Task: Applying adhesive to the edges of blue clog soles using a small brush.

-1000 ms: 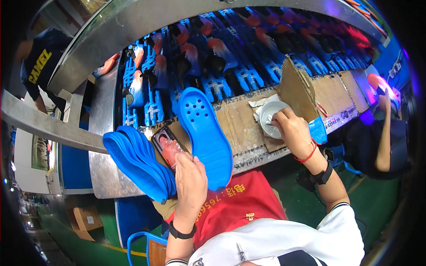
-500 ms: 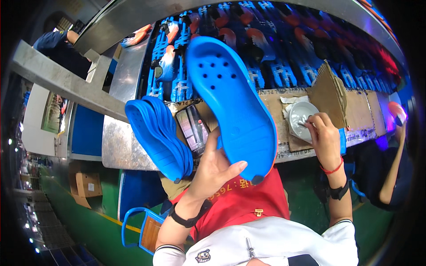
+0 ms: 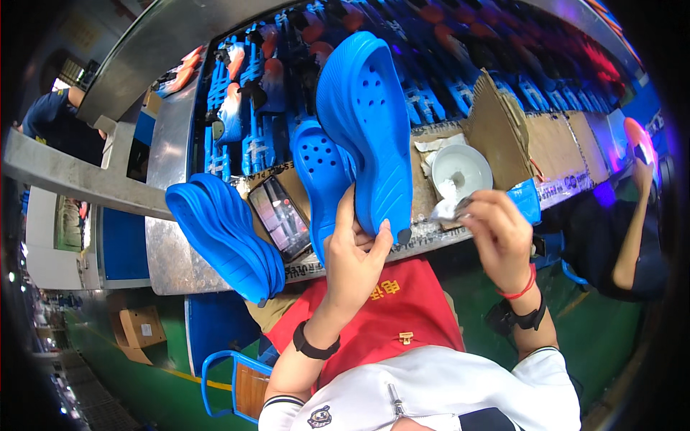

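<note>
My left hand [image 3: 356, 248] is closed on the heel end of a blue shoe sole [image 3: 384, 161], thumb on the near side. The sole is tilted up on edge, showing its ribbed side wall and a cluster of holes near the toe. Partly hidden behind it is a second blue sole [image 3: 318, 161]. My right hand [image 3: 499, 230] has its fingers pinched at a crumpled white wad [image 3: 447, 209], somewhat blurred. That wad is just in front of a white bowl [image 3: 478, 171] with a little white matter inside.
To the left, several blue soles lie nested in a stack [image 3: 223, 237] beside a phone [image 3: 279, 219]. A cardboard flap [image 3: 496, 118] stands behind the bowl. Beyond the table runs a rack [image 3: 251, 136] carrying orange-and-white shoe parts. At right, another person's arm [image 3: 636, 223] holds a similar part.
The held sole has turned onto its side and shifted, uncovering the second sole. My right hand has come out of the bowl toward me, to the white wad.
</note>
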Motion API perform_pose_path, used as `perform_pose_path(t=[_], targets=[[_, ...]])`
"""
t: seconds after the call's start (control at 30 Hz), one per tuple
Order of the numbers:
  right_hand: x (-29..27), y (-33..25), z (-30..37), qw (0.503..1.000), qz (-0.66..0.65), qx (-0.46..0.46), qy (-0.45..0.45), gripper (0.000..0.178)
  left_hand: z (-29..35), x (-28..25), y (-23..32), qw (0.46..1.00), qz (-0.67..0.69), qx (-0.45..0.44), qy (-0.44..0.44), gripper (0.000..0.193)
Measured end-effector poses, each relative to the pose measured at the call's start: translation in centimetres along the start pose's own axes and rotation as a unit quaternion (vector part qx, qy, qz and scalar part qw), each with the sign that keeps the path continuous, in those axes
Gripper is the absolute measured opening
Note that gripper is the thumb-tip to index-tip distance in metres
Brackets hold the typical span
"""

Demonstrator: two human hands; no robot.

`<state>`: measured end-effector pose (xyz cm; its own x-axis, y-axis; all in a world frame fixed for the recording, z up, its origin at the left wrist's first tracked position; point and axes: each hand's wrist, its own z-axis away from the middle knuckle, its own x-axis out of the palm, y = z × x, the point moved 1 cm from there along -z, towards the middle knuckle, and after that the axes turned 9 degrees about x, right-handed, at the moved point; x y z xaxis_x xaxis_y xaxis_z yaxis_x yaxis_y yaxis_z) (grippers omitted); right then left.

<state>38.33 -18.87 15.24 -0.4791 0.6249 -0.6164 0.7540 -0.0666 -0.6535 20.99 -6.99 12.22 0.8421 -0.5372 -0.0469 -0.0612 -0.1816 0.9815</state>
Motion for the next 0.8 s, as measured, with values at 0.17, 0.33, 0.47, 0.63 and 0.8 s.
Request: perform_pose_path(t=[0.17,0.33,0.47,0.63,0.8], targets=[[1.6,-0.7,1.0,0.999,-0.013,-0.038,-0.034,0.018,0.5,0.6,0.2,0.998,-0.049,0.040,0.002,0.067],[2.2,-1.1,1.0,0.998,-0.004,-0.052,-0.036,0.019,0.7,0.8,0.2,0.989,-0.061,0.126,0.047,0.058],[2.4,-1.2,1.1,0.998,-0.016,-0.040,-0.048,0.018,0.8,0.7,0.4,0.989,-0.062,0.128,0.051,0.057],[2.5,-1.2,1.1,0.998,-0.039,-0.026,-0.051,0.018,1.0,0.4,0.3,0.990,-0.077,0.109,0.037,0.063],[2.6,-1.1,1.1,0.998,-0.032,-0.030,-0.049,0.018,1.1,0.3,0.5,0.990,-0.077,0.115,0.039,0.062]])
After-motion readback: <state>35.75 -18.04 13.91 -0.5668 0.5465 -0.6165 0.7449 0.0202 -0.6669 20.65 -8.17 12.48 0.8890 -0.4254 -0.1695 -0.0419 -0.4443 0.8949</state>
